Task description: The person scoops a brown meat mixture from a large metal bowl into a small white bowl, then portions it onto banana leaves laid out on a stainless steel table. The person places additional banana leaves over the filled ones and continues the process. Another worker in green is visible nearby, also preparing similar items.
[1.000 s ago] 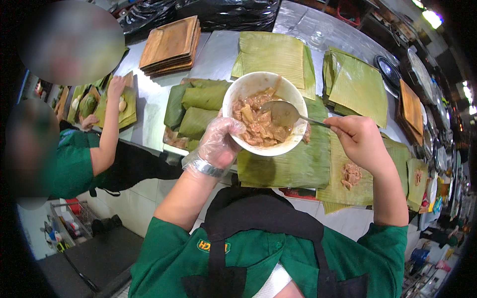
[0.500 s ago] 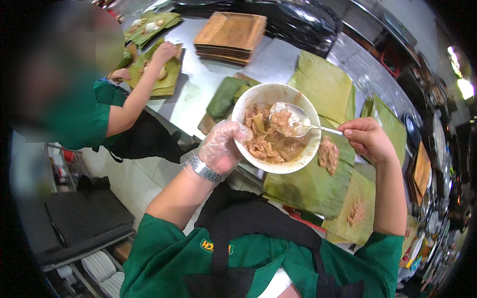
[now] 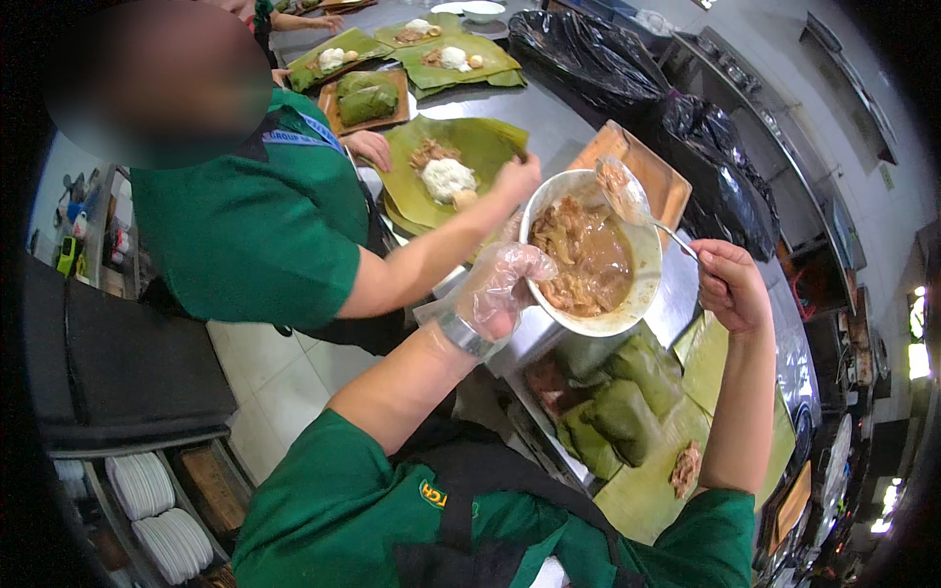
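My left hand [image 3: 502, 289], in a clear plastic glove, grips the near-left rim of a white bowl [image 3: 639, 286], its thumb inside the edge. Shredded meat in brown sauce [image 3: 585, 257] partly fills the bowl. My bare right hand [image 3: 733, 284] pinches the handle of a metal spoon [image 3: 667, 233]. The spoon's head, carrying some meat, is over the bowl's far right rim. Below the bowl lie folded green leaf parcels [image 3: 627, 407] and flat leaves [image 3: 637, 502], one bearing a small heap of meat [image 3: 685, 468].
To my left a co-worker reaches over a leaf [image 3: 407, 157] with white rice [image 3: 448, 181] and meat. Beyond are a wooden tray of wrapped parcels [image 3: 368, 98] and more filled leaves [image 3: 461, 61]. A wooden tray [image 3: 667, 186] and black plastic bags [image 3: 716, 167] stand behind the bowl.
My view and body have turned left, toward the co-worker. The bowl has come along in my left hand. The spoon has risen from the bowl's middle to its far right rim.
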A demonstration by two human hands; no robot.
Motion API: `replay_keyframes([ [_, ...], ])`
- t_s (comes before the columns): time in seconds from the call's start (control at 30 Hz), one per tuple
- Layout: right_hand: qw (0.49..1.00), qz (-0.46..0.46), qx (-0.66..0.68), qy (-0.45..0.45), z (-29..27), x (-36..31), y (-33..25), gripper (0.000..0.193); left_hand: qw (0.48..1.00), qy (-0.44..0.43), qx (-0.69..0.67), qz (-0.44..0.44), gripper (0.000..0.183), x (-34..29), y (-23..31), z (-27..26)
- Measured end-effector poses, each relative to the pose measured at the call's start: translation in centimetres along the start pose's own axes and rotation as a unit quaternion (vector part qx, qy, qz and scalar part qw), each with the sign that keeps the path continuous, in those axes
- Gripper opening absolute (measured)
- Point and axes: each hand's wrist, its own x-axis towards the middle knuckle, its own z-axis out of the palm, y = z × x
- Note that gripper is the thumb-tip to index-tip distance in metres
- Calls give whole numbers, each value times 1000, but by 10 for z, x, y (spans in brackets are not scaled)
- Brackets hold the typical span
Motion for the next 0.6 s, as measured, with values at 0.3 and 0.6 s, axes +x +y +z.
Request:
replay_keyframes([
  [0.3,999,1,-4,-46,84,163,-43,21,995,45,-58,71,66,51,62,-55],
  [0.6,832,-134,-537,35,178,303,-23,23,989,137,-45,-34,68,35,46,-73],
])
